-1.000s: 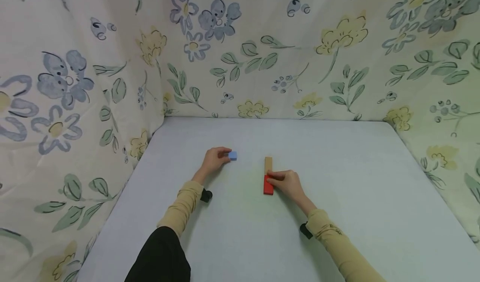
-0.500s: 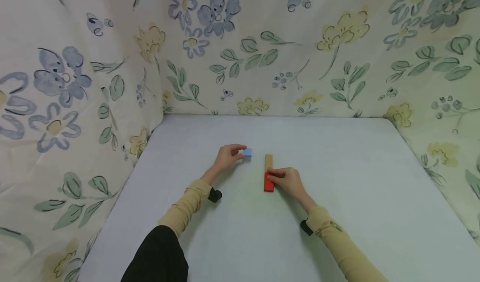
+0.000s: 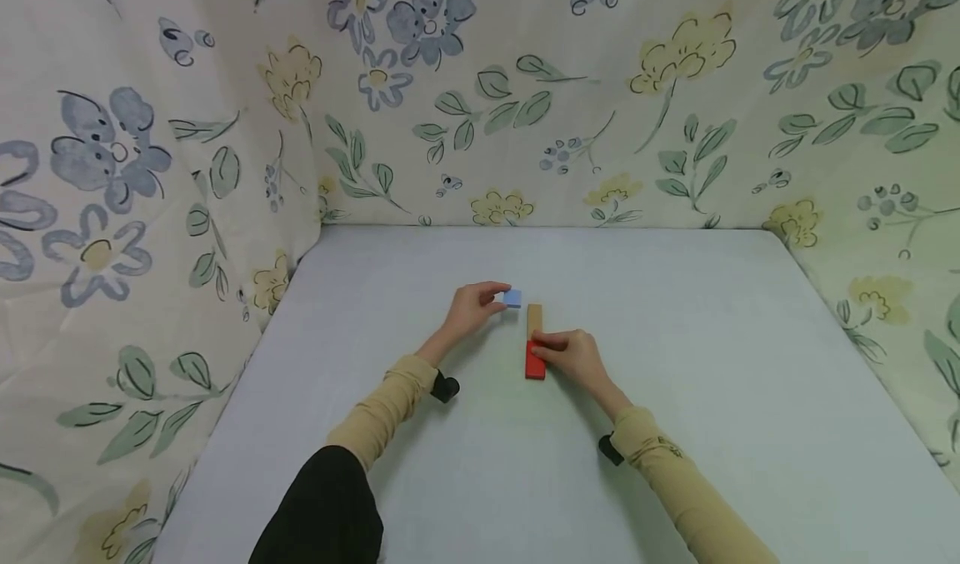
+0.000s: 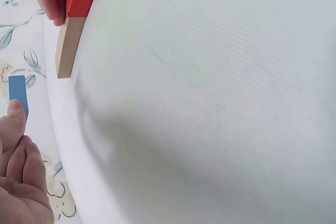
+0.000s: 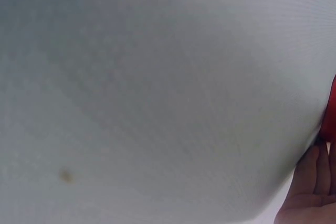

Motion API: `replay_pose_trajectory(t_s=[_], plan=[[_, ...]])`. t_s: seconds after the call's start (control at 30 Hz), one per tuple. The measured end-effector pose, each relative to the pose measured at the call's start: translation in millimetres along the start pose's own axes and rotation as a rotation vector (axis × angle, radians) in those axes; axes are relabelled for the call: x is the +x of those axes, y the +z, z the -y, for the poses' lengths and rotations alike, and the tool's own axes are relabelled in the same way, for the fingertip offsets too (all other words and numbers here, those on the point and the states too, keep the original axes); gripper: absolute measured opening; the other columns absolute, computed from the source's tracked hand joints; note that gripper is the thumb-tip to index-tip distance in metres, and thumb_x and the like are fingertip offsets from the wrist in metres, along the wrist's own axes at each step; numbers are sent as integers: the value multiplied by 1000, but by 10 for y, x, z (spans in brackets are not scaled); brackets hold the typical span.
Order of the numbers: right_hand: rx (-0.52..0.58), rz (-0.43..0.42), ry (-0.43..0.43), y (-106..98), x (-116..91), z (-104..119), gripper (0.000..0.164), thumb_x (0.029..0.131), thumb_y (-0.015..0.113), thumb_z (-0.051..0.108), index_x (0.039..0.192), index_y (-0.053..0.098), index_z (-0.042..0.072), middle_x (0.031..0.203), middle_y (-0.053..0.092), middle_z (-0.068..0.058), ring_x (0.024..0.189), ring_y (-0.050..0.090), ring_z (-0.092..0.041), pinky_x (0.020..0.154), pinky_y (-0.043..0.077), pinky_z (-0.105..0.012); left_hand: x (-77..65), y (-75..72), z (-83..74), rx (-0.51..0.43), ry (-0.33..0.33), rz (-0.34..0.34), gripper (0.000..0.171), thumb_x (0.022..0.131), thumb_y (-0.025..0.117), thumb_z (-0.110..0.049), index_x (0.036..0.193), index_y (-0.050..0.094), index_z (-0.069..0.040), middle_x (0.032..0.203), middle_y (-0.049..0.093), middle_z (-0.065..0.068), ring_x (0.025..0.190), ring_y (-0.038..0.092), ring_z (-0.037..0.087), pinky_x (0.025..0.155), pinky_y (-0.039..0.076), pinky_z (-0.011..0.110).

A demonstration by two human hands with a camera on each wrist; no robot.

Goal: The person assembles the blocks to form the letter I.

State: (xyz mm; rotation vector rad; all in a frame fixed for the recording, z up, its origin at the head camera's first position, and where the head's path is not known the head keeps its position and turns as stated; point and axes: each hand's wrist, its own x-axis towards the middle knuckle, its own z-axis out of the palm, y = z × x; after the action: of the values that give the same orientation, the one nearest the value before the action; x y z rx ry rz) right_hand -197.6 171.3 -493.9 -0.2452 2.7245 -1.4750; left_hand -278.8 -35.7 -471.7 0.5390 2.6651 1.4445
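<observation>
My left hand (image 3: 471,307) pinches a small blue block (image 3: 512,298) between thumb and fingertips, close to the far end of a natural wood block (image 3: 534,319). That wood block lies on the table end to end with a red block (image 3: 535,362), the two forming one straight line. My right hand (image 3: 576,356) holds the red block by its far part, near where the two blocks meet. In the left wrist view the blue block (image 4: 18,92) sticks up past the thumb. Only an edge of the red block (image 5: 329,116) shows in the right wrist view, beside the fingers.
A white table (image 3: 675,314) carries the blocks. Behind it and along both sides hangs a curtain (image 3: 495,131) printed with flowers and leaves. Small black wrist cameras sit under both cuffs, and a dark shape (image 3: 322,514) overlaps the left sleeve.
My left hand has moved right with the blue block, from well left of the wood block to close beside its far end. The right hand stays on the red block.
</observation>
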Motion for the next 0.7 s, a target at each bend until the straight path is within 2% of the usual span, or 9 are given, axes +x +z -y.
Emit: replay_pose_trajectory(t_s=[0.37, 0.7], plan=[[22, -1, 21, 16, -12, 15, 31, 82, 74, 16, 112, 71, 8, 111, 70, -10, 111, 63, -26, 94, 52, -41, 147, 41, -136, 34, 28, -50, 31, 89, 65, -10, 120, 65, -10, 126, 64, 7, 120, 59, 22, 99, 50, 32], [23, 0, 0, 9, -4, 4, 30, 82, 73, 16, 111, 71, 8, 112, 70, -10, 110, 64, -25, 92, 53, -40, 285, 34, -224, 40, 38, -91, 31, 89, 65, -9, 120, 66, -8, 126, 64, 8, 119, 59, 25, 99, 50, 34]])
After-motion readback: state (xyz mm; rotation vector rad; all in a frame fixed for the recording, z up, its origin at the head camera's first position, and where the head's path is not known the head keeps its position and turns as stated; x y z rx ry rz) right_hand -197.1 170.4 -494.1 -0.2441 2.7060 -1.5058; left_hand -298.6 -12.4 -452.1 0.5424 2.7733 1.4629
